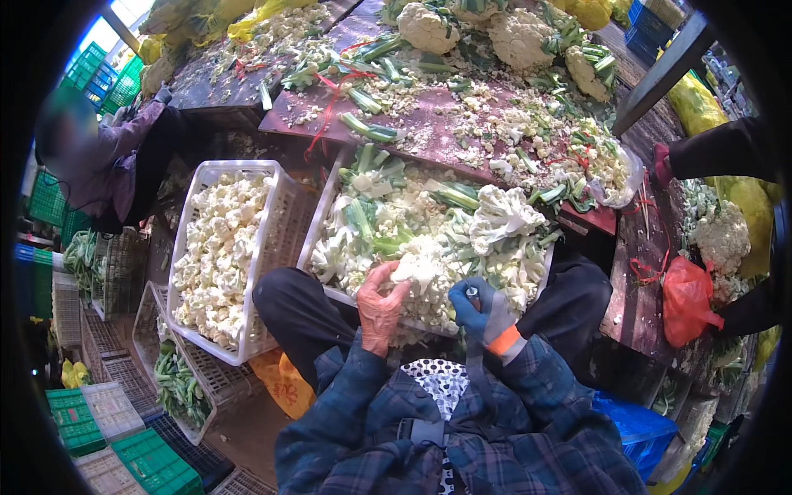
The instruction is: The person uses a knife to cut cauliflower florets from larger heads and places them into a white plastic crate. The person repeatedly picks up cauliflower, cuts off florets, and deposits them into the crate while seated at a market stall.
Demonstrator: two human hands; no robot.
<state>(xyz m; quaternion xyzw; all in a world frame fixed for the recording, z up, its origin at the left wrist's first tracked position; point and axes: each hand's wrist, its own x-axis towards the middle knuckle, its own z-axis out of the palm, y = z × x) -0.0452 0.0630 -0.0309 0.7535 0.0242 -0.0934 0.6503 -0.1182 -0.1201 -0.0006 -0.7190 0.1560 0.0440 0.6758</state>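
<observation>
My bare left hand (378, 307) holds a white cauliflower floret (423, 265) between thumb and fingers. To its right, my right hand (486, 311), in a blue and grey glove with an orange band, grips a short-handled tool (473, 297); only the handle's butt shows clearly, and its working end is hidden. Both hands are over the near side of a white plastic crate (317, 232) between my knees. Cut cauliflower pieces, green stalks and crumbs fill this crate. A larger branching cauliflower piece (504, 218) lies on top, beyond my right hand.
At left, a tilted white crate (226, 166) is full of florets (219, 260). Ahead, a reddish board (427, 117) carries scraps, red string and whole cauliflower heads (520, 40). A person (93, 154) sits at far left; another person's leg (721, 148) enters at right, near a red plastic bag (688, 302).
</observation>
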